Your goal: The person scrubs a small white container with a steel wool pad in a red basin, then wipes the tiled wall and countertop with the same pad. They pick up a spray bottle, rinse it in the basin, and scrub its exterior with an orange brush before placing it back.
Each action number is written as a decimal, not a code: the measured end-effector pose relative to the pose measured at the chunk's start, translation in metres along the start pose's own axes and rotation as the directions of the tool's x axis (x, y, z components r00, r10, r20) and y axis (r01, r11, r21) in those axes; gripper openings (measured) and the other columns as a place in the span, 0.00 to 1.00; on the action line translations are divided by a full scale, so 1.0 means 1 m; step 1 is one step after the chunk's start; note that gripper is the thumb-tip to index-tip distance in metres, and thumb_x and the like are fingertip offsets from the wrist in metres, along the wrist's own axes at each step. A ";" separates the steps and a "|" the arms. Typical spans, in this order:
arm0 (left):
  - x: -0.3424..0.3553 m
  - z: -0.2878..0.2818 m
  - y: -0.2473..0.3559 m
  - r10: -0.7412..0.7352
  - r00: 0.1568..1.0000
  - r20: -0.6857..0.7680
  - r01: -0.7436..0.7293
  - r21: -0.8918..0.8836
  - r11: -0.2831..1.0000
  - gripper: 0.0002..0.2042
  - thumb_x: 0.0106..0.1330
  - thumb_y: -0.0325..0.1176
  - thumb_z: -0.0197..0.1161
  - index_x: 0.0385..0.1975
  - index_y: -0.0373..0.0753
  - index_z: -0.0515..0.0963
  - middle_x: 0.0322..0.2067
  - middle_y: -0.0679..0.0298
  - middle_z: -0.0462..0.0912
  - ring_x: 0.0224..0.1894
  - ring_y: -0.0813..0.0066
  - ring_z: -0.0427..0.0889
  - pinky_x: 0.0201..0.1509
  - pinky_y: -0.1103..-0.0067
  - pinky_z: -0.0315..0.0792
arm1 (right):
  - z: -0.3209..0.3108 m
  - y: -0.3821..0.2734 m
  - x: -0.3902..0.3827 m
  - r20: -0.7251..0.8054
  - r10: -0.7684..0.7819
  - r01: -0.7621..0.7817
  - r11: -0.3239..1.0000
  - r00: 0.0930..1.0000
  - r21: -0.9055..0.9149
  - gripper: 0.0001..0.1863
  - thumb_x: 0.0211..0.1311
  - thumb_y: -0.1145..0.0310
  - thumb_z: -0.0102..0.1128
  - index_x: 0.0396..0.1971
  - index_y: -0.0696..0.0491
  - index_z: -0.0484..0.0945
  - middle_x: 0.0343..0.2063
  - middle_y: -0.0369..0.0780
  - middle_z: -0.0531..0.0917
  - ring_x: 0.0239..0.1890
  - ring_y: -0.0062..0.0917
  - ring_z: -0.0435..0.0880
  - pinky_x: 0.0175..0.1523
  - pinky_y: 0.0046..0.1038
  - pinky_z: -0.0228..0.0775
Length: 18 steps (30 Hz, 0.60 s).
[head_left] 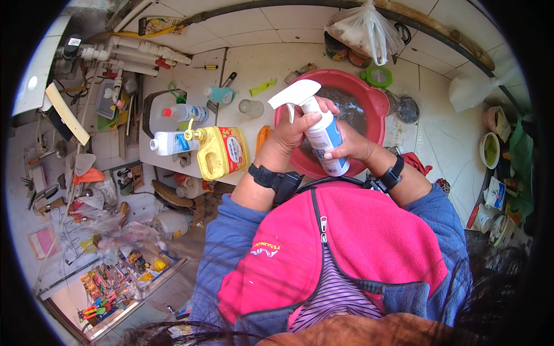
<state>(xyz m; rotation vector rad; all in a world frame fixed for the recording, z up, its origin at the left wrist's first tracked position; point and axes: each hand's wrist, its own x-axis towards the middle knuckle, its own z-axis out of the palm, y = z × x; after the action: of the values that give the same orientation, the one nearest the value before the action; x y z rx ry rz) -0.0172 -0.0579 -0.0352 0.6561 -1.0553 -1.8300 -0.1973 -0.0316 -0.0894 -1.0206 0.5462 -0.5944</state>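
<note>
A white spray bottle [328, 141] with a blue-and-white label is held in front of me, tilted, its white trigger head pointing up and left. My left hand [291, 131] is closed around its neck, just below the trigger head. Lower down, my right hand [355, 143] wraps the bottle's body, with the thumb across the label. Behind and below the bottle is a round pink basin [378, 109] with greyish liquid in it. My hands and the bottle hide part of the basin's near left side.
Left of the basin stand a yellow pump jug [210, 154], a white bottle [171, 143], a clear red-capped bottle [187, 113], a turquoise bottle [221, 95] and a clear cup [251, 108]. A green-rimmed container [378, 76] sits behind the basin. A white plastic bag [365, 33] hangs above.
</note>
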 end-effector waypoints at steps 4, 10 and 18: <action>0.001 0.007 -0.015 0.063 0.967 -0.247 -0.037 0.108 0.993 0.16 0.60 0.39 0.66 0.44 0.38 0.75 0.43 0.57 0.80 0.48 0.67 0.79 0.56 0.71 0.72 | 0.003 -0.003 0.004 -0.291 -0.256 0.095 0.878 0.922 -0.469 0.44 0.34 0.52 0.78 0.53 0.55 0.70 0.41 0.46 0.82 0.44 0.37 0.83 0.52 0.34 0.73; -0.002 0.014 -0.033 0.209 0.918 -0.336 -0.105 0.301 0.948 0.23 0.62 0.38 0.67 0.55 0.38 0.70 0.48 0.62 0.77 0.51 0.72 0.76 0.59 0.74 0.69 | 0.009 -0.017 0.005 -0.464 -0.442 -0.145 0.585 0.768 -0.798 0.43 0.34 0.51 0.77 0.53 0.54 0.72 0.38 0.50 0.83 0.41 0.46 0.83 0.46 0.41 0.76; 0.004 0.017 -0.034 0.097 0.899 -0.428 -0.061 0.097 0.993 0.16 0.61 0.28 0.64 0.49 0.41 0.74 0.48 0.61 0.78 0.53 0.68 0.76 0.63 0.71 0.67 | 0.017 -0.019 0.007 -0.451 -0.479 -0.128 0.566 0.753 -0.814 0.38 0.36 0.53 0.76 0.49 0.53 0.72 0.37 0.49 0.83 0.40 0.47 0.83 0.44 0.41 0.76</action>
<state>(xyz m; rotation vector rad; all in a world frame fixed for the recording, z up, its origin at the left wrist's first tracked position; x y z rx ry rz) -0.0470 -0.0468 -0.0564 1.0004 -0.8445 -1.4807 -0.1847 -0.0336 -0.0667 -1.7977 1.4421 -0.9343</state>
